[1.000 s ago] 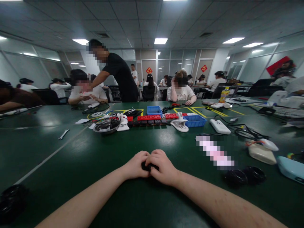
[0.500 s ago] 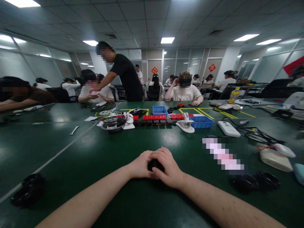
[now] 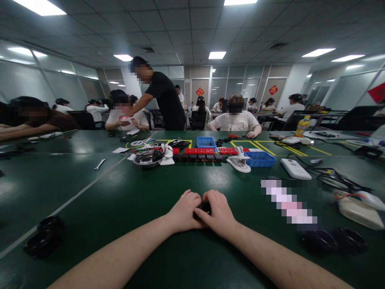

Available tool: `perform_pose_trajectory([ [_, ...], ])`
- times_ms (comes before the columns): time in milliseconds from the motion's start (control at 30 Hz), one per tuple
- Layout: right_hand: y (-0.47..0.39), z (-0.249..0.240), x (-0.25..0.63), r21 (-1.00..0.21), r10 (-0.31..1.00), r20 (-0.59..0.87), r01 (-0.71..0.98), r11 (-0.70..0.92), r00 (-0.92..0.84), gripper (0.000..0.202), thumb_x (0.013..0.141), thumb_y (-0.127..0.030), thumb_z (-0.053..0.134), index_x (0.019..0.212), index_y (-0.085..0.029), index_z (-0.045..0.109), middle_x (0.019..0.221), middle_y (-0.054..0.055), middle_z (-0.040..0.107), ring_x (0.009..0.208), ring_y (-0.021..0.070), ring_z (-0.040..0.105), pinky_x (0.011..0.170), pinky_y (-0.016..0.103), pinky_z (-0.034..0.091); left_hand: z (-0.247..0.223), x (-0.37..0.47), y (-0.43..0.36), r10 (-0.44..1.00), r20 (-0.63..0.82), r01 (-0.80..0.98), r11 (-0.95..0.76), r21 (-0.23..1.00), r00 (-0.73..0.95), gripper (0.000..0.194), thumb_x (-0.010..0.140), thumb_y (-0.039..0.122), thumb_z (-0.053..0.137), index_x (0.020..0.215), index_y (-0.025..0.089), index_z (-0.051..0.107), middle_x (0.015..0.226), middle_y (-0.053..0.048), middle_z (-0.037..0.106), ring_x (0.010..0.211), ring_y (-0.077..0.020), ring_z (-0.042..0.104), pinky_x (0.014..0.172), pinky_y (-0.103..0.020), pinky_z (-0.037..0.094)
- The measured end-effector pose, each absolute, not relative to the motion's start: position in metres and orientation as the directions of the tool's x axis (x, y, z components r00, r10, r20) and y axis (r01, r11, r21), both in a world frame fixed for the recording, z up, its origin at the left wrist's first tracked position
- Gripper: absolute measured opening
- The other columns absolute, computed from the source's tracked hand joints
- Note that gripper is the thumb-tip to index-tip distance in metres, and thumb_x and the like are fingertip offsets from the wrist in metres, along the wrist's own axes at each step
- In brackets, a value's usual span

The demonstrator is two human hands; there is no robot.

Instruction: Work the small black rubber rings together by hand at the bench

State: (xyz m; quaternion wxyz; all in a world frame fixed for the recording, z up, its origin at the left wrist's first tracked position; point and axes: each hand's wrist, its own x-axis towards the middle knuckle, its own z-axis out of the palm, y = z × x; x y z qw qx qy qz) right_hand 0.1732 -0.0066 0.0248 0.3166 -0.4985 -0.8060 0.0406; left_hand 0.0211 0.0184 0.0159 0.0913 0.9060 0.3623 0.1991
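Between the left hand (image 3: 185,212) and right hand (image 3: 221,212) sits a black object (image 3: 206,207), at three o'clock from the former, nine from the latter; both hands' fingers curl round it, neither nearer, its long axis too covered to tell.

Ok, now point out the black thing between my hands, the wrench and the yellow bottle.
Black thing (image 3: 206,207): head view, on its uncovered part.
Wrench (image 3: 100,164): head view, middle of its shaft.
Yellow bottle (image 3: 301,128): head view, on its body.

Black object (image 3: 206,207) part-hidden, red banner (image 3: 377,93) cropped
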Motion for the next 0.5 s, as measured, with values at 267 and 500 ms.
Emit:
perform_pose_trajectory([
  [267, -0.0033, 0.0267, 0.1738, -0.39, 0.85, 0.449, 0.795, 0.464, -0.275, 0.021, 0.071, -0.037, 0.058, 0.076, -0.019, 0.048, 0.076, 0.002, 0.053, 0.075, 0.0182, 0.047, 0.069, 0.033, 0.036, 0.0202, 0.02, 0.0186, 0.708, 0.294, 0.631, -0.706, 0.321, 0.642, 0.033, 0.058, 0.037, 0.068, 0.082, 0.018, 0.054, 0.092, -0.002, 0.054, 0.091, -0.0213, 0.05, 0.103, -0.044, 0.023],
  [500, -0.0058, 0.03, 0.177, -0.424, 0.767, 0.491, 0.655, 0.625, -0.413, 0.014, 0.068, -0.018, 0.051, 0.081, -0.019, 0.052, 0.081, 0.003, 0.055, 0.08, 0.0184, 0.047, 0.075, 0.035, 0.037, 0.019, 0.0142, 0.0272, 0.676, 0.239, 0.534, -0.712, 0.457, 0.697, 0.033, 0.057, 0.028, 0.068, 0.086, 0.019, 0.056, 0.092, -0.002, 0.054, 0.089, -0.0213, 0.05, 0.086, -0.036, 0.04],
])
